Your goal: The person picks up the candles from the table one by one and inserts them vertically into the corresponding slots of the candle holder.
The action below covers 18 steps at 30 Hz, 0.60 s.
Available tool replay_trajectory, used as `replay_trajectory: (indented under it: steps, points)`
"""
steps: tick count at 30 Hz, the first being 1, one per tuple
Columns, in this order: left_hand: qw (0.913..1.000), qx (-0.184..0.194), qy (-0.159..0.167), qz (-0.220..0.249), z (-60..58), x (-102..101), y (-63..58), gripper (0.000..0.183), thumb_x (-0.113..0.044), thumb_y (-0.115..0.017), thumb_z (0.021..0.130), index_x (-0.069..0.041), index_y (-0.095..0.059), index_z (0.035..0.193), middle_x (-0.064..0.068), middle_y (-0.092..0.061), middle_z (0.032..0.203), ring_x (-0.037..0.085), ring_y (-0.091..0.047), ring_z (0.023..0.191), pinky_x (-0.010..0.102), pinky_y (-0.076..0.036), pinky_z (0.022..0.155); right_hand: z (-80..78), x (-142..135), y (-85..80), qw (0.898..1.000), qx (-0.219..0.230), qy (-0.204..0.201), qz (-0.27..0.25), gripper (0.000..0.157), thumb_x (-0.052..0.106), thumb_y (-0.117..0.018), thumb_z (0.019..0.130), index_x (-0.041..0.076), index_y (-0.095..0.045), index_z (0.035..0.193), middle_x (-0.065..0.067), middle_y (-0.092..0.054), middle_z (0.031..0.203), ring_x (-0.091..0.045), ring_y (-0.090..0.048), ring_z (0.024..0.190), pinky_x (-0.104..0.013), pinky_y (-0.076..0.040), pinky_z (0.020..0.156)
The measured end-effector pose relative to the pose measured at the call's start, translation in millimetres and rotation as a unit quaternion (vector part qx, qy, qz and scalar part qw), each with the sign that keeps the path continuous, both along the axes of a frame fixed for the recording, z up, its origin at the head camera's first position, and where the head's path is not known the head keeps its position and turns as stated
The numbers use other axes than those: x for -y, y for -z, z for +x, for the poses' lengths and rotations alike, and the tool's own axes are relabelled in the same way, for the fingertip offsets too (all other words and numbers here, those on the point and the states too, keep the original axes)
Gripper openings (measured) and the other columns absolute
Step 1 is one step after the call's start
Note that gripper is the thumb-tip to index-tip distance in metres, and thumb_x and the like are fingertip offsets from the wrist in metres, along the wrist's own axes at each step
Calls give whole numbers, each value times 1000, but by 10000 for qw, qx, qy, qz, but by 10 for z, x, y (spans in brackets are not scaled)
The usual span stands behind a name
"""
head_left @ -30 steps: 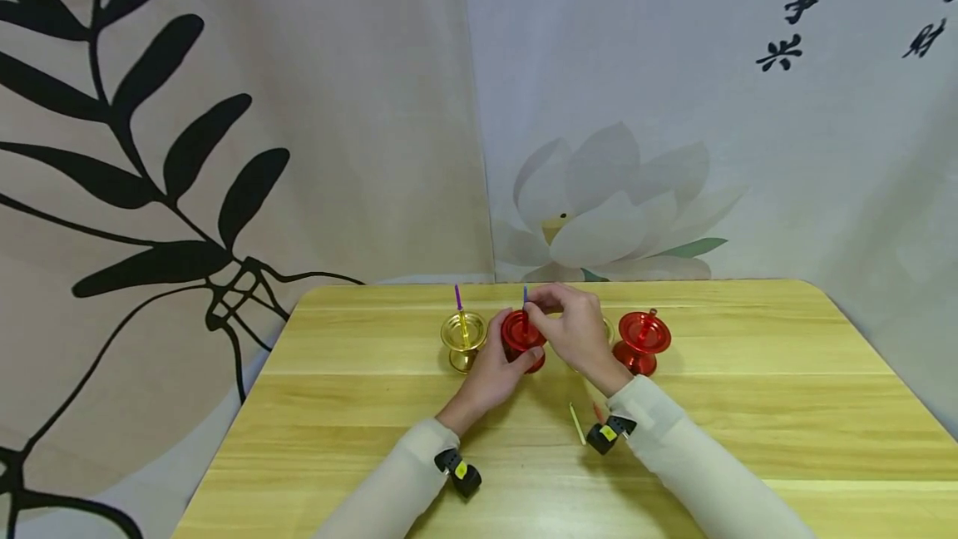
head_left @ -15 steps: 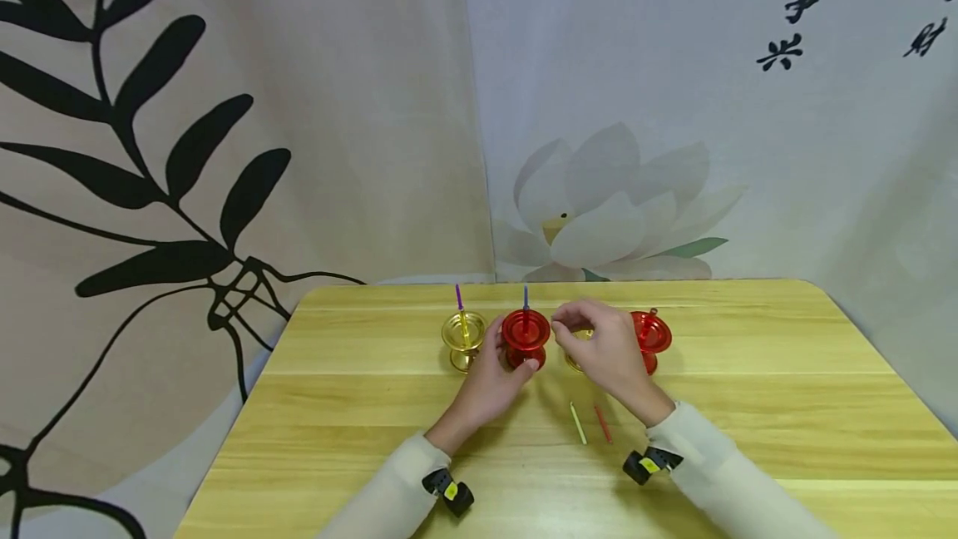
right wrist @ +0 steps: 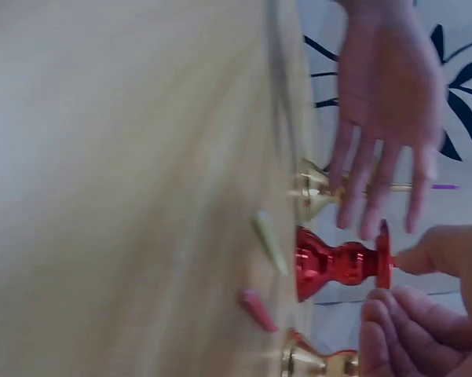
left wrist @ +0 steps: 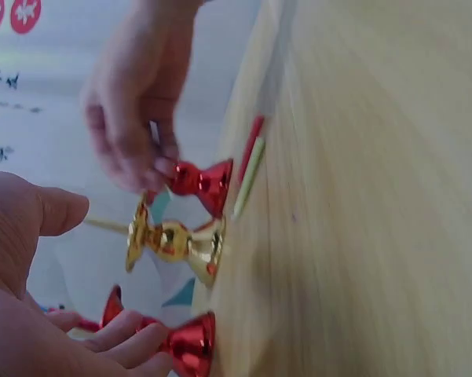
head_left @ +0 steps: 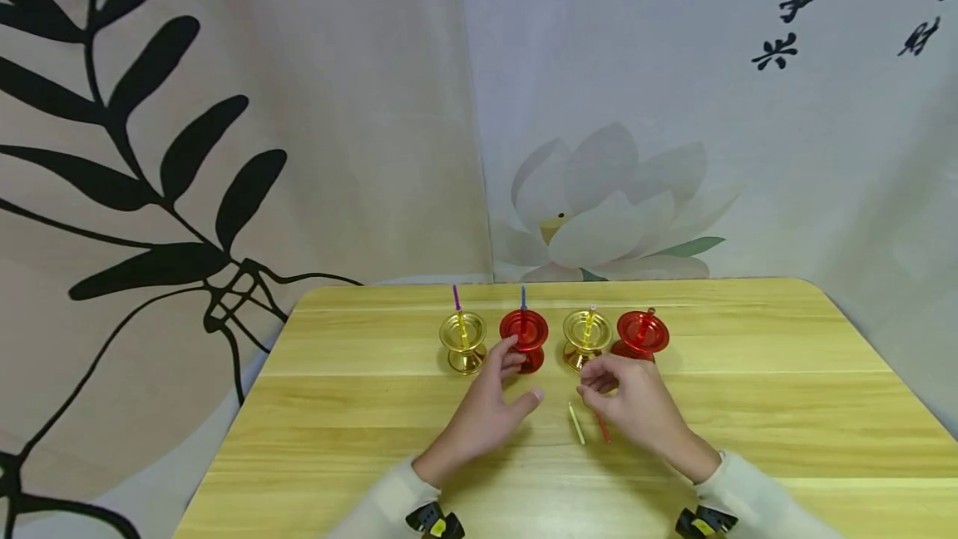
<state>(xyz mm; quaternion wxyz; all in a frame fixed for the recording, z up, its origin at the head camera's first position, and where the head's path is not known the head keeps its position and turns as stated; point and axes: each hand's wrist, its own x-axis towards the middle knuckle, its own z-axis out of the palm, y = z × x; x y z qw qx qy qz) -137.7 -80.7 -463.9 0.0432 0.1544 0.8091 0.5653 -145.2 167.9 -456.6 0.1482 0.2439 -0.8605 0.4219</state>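
A red metal candle holder [head_left: 525,328] stands upright with a thin blue candle [head_left: 523,298] in it. My left hand [head_left: 482,414] is just in front, fingers extended and thumb spread; its fingertips overlap the holder's edge in the head view, and whether they touch it I cannot tell. My right hand [head_left: 636,402], its fingers loosely bent and holding nothing, hovers above the table close to a red candle [head_left: 602,427]. A yellow-green candle [head_left: 576,424] lies to the left of that one. The right wrist view shows both loose candles on the wood, the green one [right wrist: 268,239] blurred.
At the left end of the row a gold holder [head_left: 462,329] bears a purple candle [head_left: 456,298]. Farther right stand another gold holder [head_left: 586,331] and a second red holder [head_left: 642,331], each with a short central stem. A wooden table [head_left: 337,439] meets a printed curtain behind.
My right hand has let go of the blue candle and moved right, then toward me. My left hand has released the red holder and drawn back slightly.
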Motion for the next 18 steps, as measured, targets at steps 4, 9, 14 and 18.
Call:
replay_trajectory:
  steps: [4, 9, 14, 18]
  points:
    - [9993, -40, 382, 9, 38, -97, -58, 76, -24, -75, 106, -5, -35, 168, 23, -54, 155, 41, -51, 148, 56, -39, 124, 88, -26, 73, 9985, 380, -67, 395, 17, -2, -89, 83, 8, -78, 91, 10, -72, 82, -4, -68, 73, -26, -61, 65]
    - [9979, -57, 582, -264, -22, -260, -76, 77, -32, -73, 107, -10, -34, 170, 16, -51, 163, 30, -49, 151, 48, -38, 125, 148, 8, 135, 9944, 446, -192, 942, 22, 12, -96, 80, 11, -76, 89, 10, -70, 81, -3, -65, 72, -25, -57, 64]
    - [9974, -9, 580, -417, -121, -414, -63, 89, -41, -72, 106, -9, -25, 175, 14, -42, 172, 30, -43, 157, 49, -37, 126, 176, 53, 190, 9883, 505, -41, 1440, 31, 23, -99, 75, 17, -69, 80, 12, -61, 76, -1, -53, 70, -26, -50, 64]
    - [9976, 20, 536, -436, -195, -514, -48, 96, -44, -72, 105, -12, -17, 177, 18, -39, 173, 32, -40, 158, 52, -38, 125, 182, 56, 201, 9855, 485, -72, 1625, 32, 22, -99, 73, 18, -67, 78, 14, -55, 71, -1, -46, 68, -27, -44, 63]
